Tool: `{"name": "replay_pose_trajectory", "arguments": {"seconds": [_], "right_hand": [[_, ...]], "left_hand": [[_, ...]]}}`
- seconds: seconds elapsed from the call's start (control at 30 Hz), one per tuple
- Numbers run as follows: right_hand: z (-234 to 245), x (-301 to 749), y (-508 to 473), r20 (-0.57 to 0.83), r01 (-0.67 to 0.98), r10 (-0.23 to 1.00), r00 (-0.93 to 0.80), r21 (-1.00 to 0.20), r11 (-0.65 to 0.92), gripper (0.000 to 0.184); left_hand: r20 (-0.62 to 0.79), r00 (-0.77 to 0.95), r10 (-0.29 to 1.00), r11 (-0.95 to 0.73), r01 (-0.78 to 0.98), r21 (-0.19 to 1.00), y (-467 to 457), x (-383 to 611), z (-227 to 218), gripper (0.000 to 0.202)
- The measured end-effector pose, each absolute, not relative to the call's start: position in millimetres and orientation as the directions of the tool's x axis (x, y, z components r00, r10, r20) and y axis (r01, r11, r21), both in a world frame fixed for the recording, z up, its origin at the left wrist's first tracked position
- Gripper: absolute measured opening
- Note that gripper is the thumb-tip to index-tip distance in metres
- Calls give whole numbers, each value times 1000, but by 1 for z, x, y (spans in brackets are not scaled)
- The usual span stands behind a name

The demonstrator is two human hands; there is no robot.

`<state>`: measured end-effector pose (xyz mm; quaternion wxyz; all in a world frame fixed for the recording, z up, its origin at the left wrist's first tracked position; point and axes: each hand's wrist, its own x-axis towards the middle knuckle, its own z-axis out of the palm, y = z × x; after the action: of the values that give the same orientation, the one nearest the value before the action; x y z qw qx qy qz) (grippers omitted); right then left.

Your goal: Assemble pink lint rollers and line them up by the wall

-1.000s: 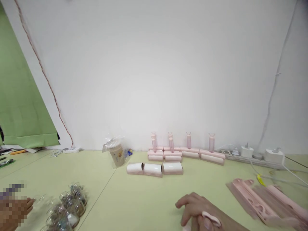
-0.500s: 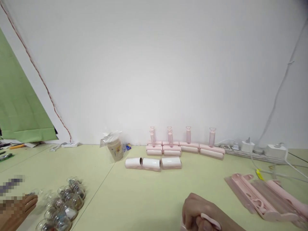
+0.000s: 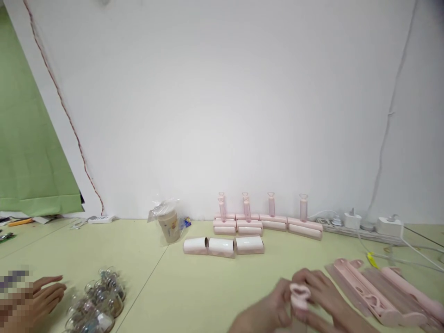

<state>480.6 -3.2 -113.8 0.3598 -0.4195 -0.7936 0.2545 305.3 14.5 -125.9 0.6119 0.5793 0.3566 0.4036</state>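
Low in front of me, both hands meet around a pink lint roller handle (image 3: 299, 294), its small loop end pointing up. My left hand (image 3: 265, 305) pinches it from the left. From the other side, the fingers of my right hand (image 3: 324, 296) close around it. The handle's lower part is hidden by my hands and slightly blurred. To the right of my hands lie opened pink lint roller cases (image 3: 364, 291) in clear plastic. Ahead, a row of white sticky rolls (image 3: 222, 246) rests on the table.
Several assembled pink lint rollers (image 3: 274, 223) stand along the wall, handles up. A bagged paper cup (image 3: 169, 226) is left of them. A power strip (image 3: 364, 232) with cables runs at the right. Clear domed containers (image 3: 100, 300) sit at left near another person's hand (image 3: 48, 293).
My left hand has come into view and joined my right hand at the pink handle, whose loop now shows. The view has tilted up slightly. The other person's hand has shifted right, fingers spread.
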Motion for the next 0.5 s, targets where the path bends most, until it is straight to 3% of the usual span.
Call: {"name": "replay_pose_trajectory", "arguments": {"seconds": [0.07, 0.23, 0.37, 0.5], "right_hand": [[-100, 489, 20, 306, 559, 873, -379, -676, 480, 23], [-71, 514, 106, 338, 643, 912, -234, -649, 406, 39], [-73, 521, 173, 369, 706, 920, -133, -616, 349, 20], [-87, 515, 210, 364, 723, 929, -67, -624, 297, 23]], "left_hand": [[63, 345, 936, -46, -56, 997, 28, 283, -122, 33], [118, -143, 983, -129, -66, 990, 35, 232, -146, 45], [26, -249, 968, -44, -66, 997, 24, 220, -175, 44], [-6, -246, 969, -10, -62, 998, 19, 226, -186, 37]]}}
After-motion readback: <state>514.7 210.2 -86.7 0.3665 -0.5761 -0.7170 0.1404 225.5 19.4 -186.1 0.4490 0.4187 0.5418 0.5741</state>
